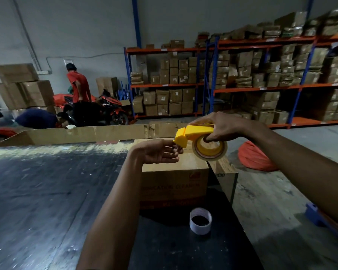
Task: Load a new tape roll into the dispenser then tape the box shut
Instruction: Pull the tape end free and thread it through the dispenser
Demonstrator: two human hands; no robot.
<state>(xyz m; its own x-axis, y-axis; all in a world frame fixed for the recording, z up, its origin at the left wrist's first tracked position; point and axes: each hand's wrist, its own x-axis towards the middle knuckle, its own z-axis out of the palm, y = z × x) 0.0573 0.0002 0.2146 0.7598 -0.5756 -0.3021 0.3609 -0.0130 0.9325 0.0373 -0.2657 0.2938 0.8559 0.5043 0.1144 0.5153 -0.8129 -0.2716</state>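
Observation:
My right hand [220, 126] grips a yellow tape dispenser [195, 133] from above, held over the top of a brown cardboard box [174, 178]. A clear tape roll [210, 150] sits on the dispenser's yellow hub. My left hand [158, 151] is palm up at the dispenser's front end, its fingertips pinched just under the nose; whether tape is between them I cannot tell. An empty white tape core [200, 223] stands on the dark table [47, 191] in front of the box.
A long flattened cardboard sheet [86, 133] lies along the table's far edge. An orange sack [256, 156] lies on the floor to the right. Shelves [242, 86] of boxes line the back wall. Two people and a motorcycle [109, 108] are at the far left.

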